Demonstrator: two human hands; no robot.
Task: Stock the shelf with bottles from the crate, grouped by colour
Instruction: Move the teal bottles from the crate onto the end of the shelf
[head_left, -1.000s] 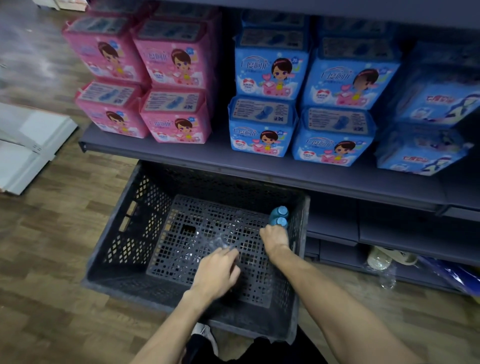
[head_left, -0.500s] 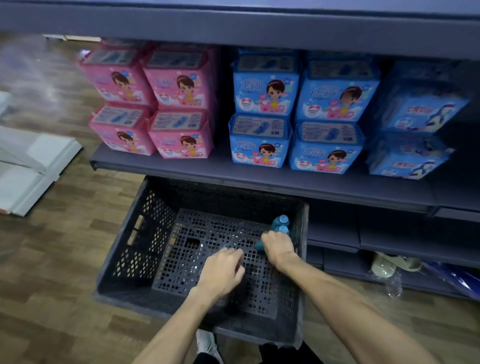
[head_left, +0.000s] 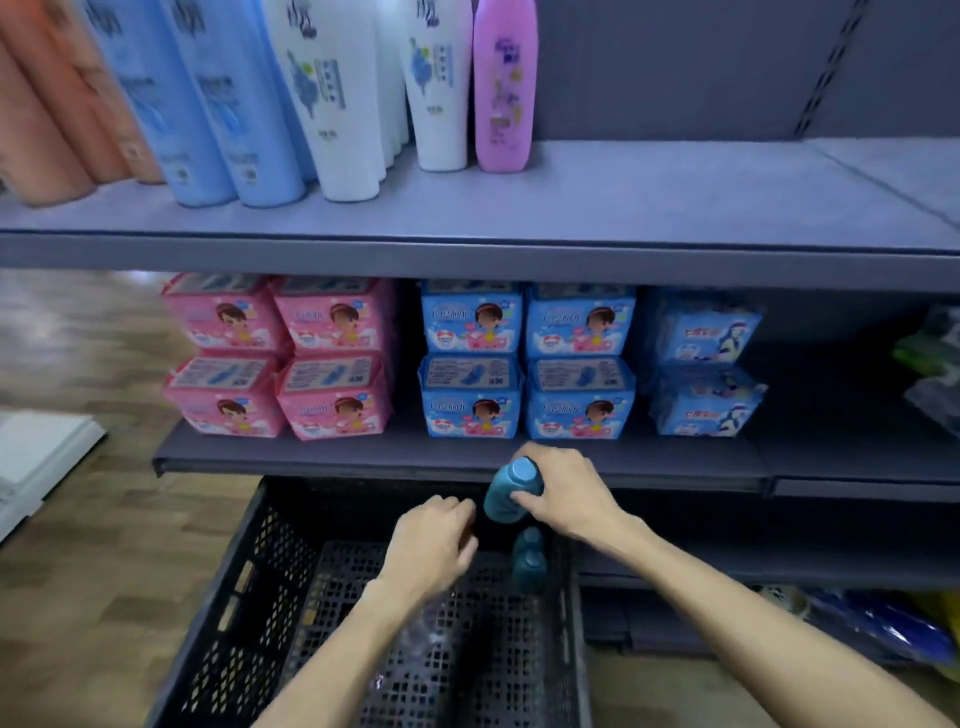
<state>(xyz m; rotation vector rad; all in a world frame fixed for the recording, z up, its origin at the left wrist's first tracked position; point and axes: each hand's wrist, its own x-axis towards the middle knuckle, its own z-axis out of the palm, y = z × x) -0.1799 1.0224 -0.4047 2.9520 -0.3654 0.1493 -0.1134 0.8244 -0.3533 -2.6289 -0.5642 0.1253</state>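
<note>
My right hand (head_left: 566, 493) grips a teal bottle (head_left: 506, 493) by its upper part and holds it above the far right corner of the black mesh crate (head_left: 244, 597). Two more teal bottles (head_left: 527, 564) stand in that corner just below it. My left hand (head_left: 431, 545) hovers over the crate with fingers curled; I cannot tell whether it holds anything. Crumpled clear plastic wrap (head_left: 423, 631) lies on the crate floor beneath my left wrist. On the upper shelf (head_left: 649, 208) stand orange bottles (head_left: 47, 135), light blue bottles (head_left: 208, 119), white bottles (head_left: 337, 104) and a pink bottle (head_left: 504, 88).
The middle shelf (head_left: 415, 457) carries stacked pink packs (head_left: 275, 358) on the left and blue packs (head_left: 524, 364) to their right. White boards (head_left: 41, 462) lie on the wooden floor at left. Bags (head_left: 883, 623) sit under the lowest shelf at right.
My right hand has lifted a teal bottle out of the crate corner. My left hand rose off the crate floor. The view tilted up, bringing the upper shelf with its bottles into sight.
</note>
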